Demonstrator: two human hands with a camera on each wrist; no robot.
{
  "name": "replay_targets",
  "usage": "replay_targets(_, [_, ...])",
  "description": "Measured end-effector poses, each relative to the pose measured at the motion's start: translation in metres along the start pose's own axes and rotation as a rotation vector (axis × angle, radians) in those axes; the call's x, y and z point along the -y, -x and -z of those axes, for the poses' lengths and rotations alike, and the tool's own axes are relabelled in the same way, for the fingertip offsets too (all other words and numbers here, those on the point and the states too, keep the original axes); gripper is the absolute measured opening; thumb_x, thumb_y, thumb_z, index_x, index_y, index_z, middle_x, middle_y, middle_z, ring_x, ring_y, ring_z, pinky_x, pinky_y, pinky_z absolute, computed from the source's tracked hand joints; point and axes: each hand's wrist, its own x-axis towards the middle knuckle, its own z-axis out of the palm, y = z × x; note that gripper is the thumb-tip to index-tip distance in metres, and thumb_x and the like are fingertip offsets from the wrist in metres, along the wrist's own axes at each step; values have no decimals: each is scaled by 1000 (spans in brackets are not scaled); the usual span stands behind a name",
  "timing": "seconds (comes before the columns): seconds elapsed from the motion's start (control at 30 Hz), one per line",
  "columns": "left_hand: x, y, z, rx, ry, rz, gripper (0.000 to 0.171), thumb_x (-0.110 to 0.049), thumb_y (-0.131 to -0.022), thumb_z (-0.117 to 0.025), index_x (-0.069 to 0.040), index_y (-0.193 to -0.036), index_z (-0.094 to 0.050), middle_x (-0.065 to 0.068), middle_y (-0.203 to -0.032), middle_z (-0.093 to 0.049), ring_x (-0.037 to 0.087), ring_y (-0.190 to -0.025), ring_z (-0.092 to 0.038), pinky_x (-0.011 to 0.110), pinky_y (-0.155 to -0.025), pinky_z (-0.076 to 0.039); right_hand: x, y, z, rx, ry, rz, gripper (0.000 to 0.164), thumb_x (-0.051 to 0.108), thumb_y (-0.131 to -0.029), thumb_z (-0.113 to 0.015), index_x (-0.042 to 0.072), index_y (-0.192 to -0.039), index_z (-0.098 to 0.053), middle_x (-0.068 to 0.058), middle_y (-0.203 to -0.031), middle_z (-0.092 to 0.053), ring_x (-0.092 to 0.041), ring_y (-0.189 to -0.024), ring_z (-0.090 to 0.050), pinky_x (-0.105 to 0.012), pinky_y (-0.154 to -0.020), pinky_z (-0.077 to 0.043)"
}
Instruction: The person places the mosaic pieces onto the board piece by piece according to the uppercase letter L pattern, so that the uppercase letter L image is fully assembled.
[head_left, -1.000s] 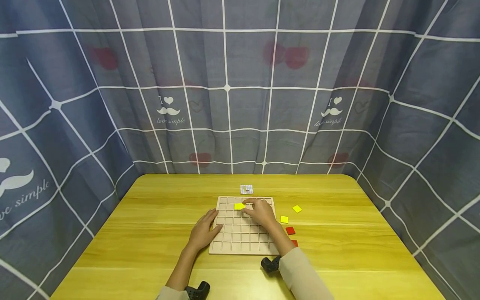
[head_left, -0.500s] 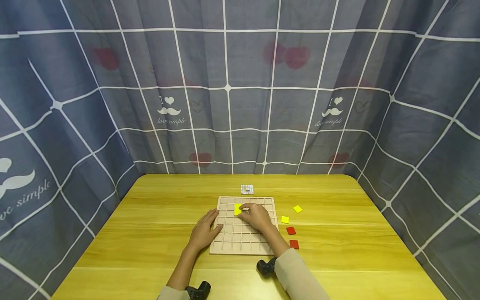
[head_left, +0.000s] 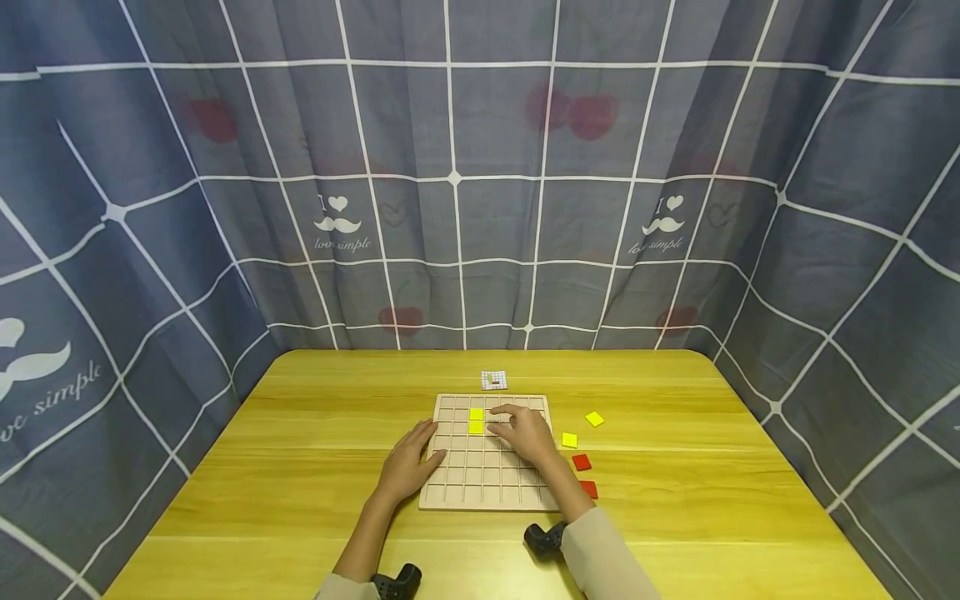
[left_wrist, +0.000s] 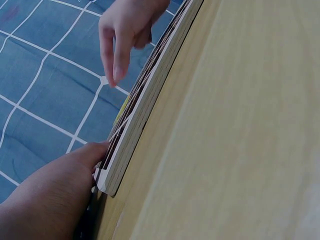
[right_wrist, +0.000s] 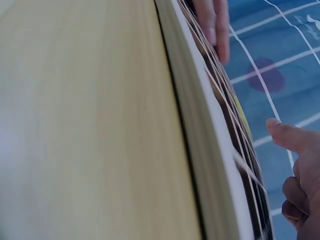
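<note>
Just left of the right grip sit yellow tiles.

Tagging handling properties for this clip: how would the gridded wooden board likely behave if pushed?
The gridded wooden board looks stiff, given its thick, layered-looking edge in the left wrist view. Lying flat on the table, it would probably slide rather than tip. The two yellow tiles would likely ride along, appearing seated in its cells.

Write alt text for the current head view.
A person's left hand rests on the left edge of a gridded board; the right hand hovers over it, beside two yellow tiles in adjoining squares. Two more yellow tiles and two red tiles lie to the board's right, a small printed card beyond it.
</note>
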Motion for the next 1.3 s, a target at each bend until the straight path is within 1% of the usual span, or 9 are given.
replay_targets(0.1, [0,0,0,-3,3,-5,57,-35,-91,-57,-4,-136,-45,14,-142,-39,36,-130,-33,54,-103,-29,-5,5,15,-52,-22,-22,27,29,-82,-71,15,-105,-70,9,-45,-25,-6,-40,-15,-19,-37,-17])
replay_targets(0.3, [0,0,0,-5,3,-6,56,-36,-90,-58,-5,-136,-46,13,-141,-40,35,-130,-33,53,-103,-29,-21,17,51,-116,-46,-81,28,25,-82,-71,11,-107,-70,6,-44,-25,-7,-40,-15,-19,-38,-16])
replay_targets(0.5, [0,0,-1,-7,4,-10,56,-35,-90,-58,-5,-136,-46,13,-141,-40,35,-130,-34,53,-102,-30,-40,29,86,-128,-63,-137,29,23,-82,-72,9,-106,-70,5,-46,-23,-8,-41,-15,-20,-39,-15])
replay_targets(0.6, [0,0,-1,-7,4,-9,56,-36,-90,-58,-5,-136,-46,13,-141,-40,34,-130,-34,53,-103,-30,-49,36,97,-100,-60,-163,30,24,-81,-72,9,-107,-70,5,-46,-25,-9,-42,-17,-21,-39,-16])
replay_targets(0.73, [1,0,-1,-20,-1,-15,55,-35,-90,-59,-5,-135,-47,14,-141,-41,36,-129,-35,54,-102,-30,-62,45,103,-38,-51,-195,32,26,-80,-73,9,-106,-70,4,-46,-27,-9,-41,-20,-21,-39,-17])
replay_targets(0.87, [1,0,-1,-30,3,-22,55,-33,-90,-60,-4,-134,-47,15,-140,-41,37,-128,-35,56,-100,-31,-71,51,101,21,-35,-219,31,29,-78,-75,12,-103,-72,5,-46,-29,-9,-41,-21,-21,-39,-19])
replay_targets(0.97, [0,1,0,-18,15,-10,55,-32,-90,-59,-4,-135,-46,15,-141,-40,37,-130,-33,56,-102,-29,-75,53,98,56,-21,-223,28,30,-77,-76,14,-100,-73,5,-47,-31,-8,-42,-23,-21,-41,-22])
replay_targets(1.1, [0,1,0,-11,22,-3,56,-33,-90,-58,-4,-136,-45,15,-142,-39,37,-130,-33,56,-103,-27,-78,54,97,80,-7,-230,25,31,-75,-77,17,-97,-74,6,-49,-33,-9,-46,-24,-23,-44,-23])
replay_targets(1.3, [2,0,-2,-26,11,-28,55,-33,-90,-59,-4,-135,-46,15,-141,-40,37,-129,-34,55,-103,-27,-80,55,96,85,4,-223,26,33,-74,-77,19,-95,-74,6,-49,-32,-9,-46,-23,-23,-44,-23])
